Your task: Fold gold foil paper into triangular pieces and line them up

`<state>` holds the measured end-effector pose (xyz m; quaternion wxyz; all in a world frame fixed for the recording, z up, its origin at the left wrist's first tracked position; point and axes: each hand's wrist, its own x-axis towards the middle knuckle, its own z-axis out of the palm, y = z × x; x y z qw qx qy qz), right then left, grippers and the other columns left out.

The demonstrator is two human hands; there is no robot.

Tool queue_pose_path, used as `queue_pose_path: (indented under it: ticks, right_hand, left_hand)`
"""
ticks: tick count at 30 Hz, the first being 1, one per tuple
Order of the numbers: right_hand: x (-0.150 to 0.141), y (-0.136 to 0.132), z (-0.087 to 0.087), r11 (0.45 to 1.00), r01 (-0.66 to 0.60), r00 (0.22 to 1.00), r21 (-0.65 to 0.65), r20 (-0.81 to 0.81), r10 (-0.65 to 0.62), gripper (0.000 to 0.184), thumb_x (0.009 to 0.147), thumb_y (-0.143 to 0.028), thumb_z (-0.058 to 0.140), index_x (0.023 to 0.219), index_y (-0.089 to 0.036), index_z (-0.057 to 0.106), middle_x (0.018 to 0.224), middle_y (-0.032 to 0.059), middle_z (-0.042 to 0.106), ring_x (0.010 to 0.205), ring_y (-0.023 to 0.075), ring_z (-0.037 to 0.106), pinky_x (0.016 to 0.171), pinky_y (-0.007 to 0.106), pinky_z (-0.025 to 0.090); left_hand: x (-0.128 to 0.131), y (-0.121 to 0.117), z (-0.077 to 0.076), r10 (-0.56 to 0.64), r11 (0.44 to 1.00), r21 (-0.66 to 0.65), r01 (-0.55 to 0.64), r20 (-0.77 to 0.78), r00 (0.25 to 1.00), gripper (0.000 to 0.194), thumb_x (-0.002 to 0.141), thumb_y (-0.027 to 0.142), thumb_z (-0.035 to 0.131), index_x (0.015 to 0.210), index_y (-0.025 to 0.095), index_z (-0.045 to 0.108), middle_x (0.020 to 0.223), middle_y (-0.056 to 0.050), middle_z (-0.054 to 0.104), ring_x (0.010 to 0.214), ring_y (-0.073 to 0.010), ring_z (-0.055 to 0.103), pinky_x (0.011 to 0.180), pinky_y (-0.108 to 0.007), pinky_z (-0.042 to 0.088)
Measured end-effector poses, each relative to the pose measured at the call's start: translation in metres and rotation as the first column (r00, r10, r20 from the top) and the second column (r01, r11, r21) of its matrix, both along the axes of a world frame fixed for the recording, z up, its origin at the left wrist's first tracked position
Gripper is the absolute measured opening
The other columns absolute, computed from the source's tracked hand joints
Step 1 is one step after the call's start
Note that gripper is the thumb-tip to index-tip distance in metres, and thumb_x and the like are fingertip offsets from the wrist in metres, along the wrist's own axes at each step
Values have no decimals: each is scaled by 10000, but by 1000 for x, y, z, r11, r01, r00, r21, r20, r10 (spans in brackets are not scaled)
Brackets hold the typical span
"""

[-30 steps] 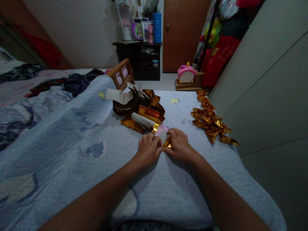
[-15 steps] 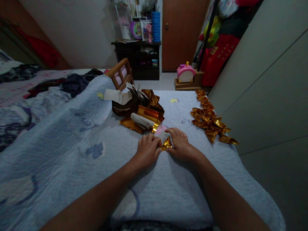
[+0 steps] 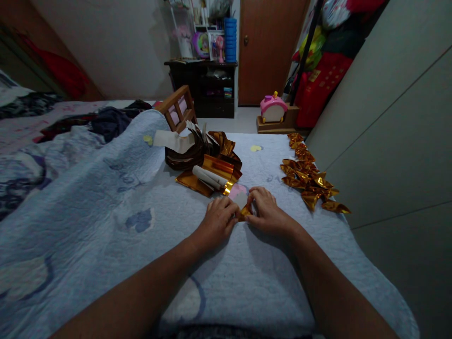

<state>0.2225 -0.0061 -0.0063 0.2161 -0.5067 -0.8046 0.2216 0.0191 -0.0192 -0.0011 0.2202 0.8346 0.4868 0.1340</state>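
Note:
Between my hands, low over the blue quilted cover point(image 3: 212, 263), is a small piece of shiny gold foil paper point(image 3: 244, 213), partly hidden by fingers. My left hand point(image 3: 221, 216) pinches its left side with thumb and fingertips. On the opposite side my right hand point(image 3: 264, 209) grips it, fingers curled over the far edge and thumb at the near one. Just beyond my left hand a rolled gold-and-white sheet point(image 3: 210, 178) rests on flat gold foil sheets point(image 3: 192, 183). Behind these sits a thick fanned stack of foil paper point(image 3: 183, 157).
Along the right edge of the cover lie several folded gold foil pieces point(image 3: 309, 181). A pale cabinet point(image 3: 399, 141) stands close on the right. Beyond the far edge are a wooden chair back point(image 3: 180, 106), a dark shelf point(image 3: 201, 89) and a pink toy point(image 3: 273, 108). Clothes point(image 3: 111, 123) lie at left.
The fingers of my right hand have curled further over the gold foil paper, and less of it shows now. Both hands stay in nearly the same place.

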Motion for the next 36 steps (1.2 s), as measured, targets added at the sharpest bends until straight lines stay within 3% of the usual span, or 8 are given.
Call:
queue_pose_path:
  ticks: [5,10,16,22,28,36]
  right_hand:
    - [-3,1,5,999,45,999,26,-24,-45,294,745,-188,582,1023,-226,493,1107,87,541,1043,262,495,910,400,411]
    - [-2,4,3,997,31,998,66,-50,-28,223,772,-171,564,984,-224,519,1024,72,576,958,236,526,845,365,425]
    - [-4,6,-2,998,39,992,49,-126,-33,208,752,-83,473,904,-222,500,927,46,584,829,189,546,756,310,422]
    - [-9,4,1,996,73,979,48,-195,-62,223,734,-80,438,899,-213,510,875,36,601,777,181,538,711,302,410]
    - [-10,4,3,993,110,971,45,-216,-97,220,725,-92,441,895,-208,521,841,31,597,748,179,529,683,300,395]
    - [-7,8,1,968,187,905,-169,-354,-237,225,672,-117,475,865,-210,543,745,-18,562,676,155,533,630,273,402]
  left_hand:
    - [-3,3,-6,-105,993,58,104,15,994,169,954,185,517,1049,225,652,1097,-65,629,1042,-247,521,886,-387,380]
    - [-3,1,-4,-116,990,83,114,13,993,143,952,207,524,1014,220,652,1079,-67,630,1026,-242,541,890,-384,396]
    - [-1,2,0,-97,992,78,97,1,995,162,893,347,660,985,216,639,1076,-61,619,1048,-255,554,904,-385,410]
    - [2,2,1,-69,995,73,70,-16,997,176,879,352,684,957,205,626,1065,-64,615,1036,-255,561,896,-384,411]
    - [0,3,1,-120,988,100,118,17,993,156,895,321,679,973,200,617,1053,-56,618,1022,-241,567,874,-371,411]
    - [0,5,-5,-153,963,234,137,53,987,104,898,276,670,961,199,642,1024,-63,643,946,-231,585,818,-355,429]
